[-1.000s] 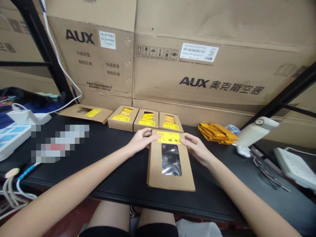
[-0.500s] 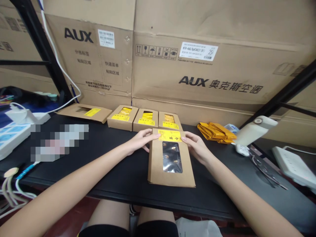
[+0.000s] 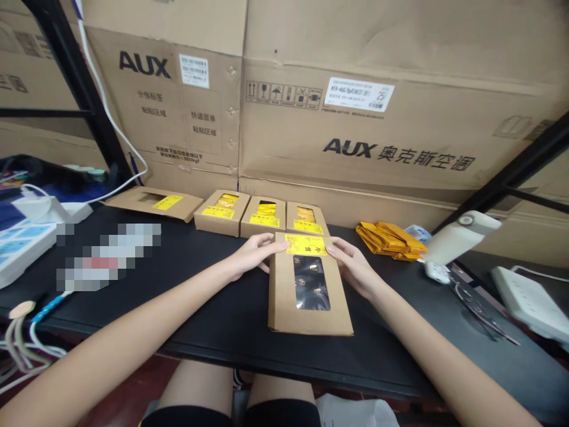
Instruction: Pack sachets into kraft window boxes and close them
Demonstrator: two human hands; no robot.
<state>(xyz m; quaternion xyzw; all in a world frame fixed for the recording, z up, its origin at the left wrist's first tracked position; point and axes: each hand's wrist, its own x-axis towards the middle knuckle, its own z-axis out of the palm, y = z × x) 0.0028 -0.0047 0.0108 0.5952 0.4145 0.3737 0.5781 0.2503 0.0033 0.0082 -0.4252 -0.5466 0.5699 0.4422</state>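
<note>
A brown cardboard box with a clear window and a yellow label lies at the near middle of the black table. Dark packets with small gold marks show through its window. My left hand grips the box's far left corner, thumb on top by the label. On the far right corner, my right hand holds it the same way; some fingers of both hands are hidden. Just beyond stand a windowed box with yellow contents, a second such box and a third.
A flat, unfolded box lies at the back left. Orange packets, a pale bottle and glasses are on the right. White power strips sit at both sides. Large AUX cartons form the back wall.
The view has shifted very slightly. Both hands keep the same hold on the box, and the other things stay in place.
</note>
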